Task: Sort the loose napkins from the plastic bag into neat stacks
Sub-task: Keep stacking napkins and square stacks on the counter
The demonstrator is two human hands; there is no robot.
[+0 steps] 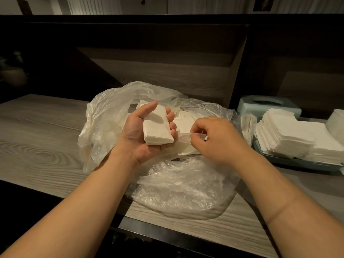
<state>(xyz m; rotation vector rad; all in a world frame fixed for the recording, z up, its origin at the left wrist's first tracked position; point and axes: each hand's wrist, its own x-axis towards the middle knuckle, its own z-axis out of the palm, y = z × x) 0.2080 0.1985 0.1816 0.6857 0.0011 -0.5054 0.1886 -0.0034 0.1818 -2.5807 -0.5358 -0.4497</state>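
A clear plastic bag lies open on the wooden counter with loose white napkins inside it. My left hand, palm up over the bag, holds a small squared stack of napkins between thumb and fingers. Just to its right, my right hand pinches the thin edge of a napkin lying on the pile in the bag. Tall neat stacks of sorted napkins stand at the right on a pale blue tray.
A pale blue tissue box sits behind the sorted stacks. The grey wood-grain counter stretches left of the bag, with its dark front edge close to me. A dark panelled wall rises behind the bag.
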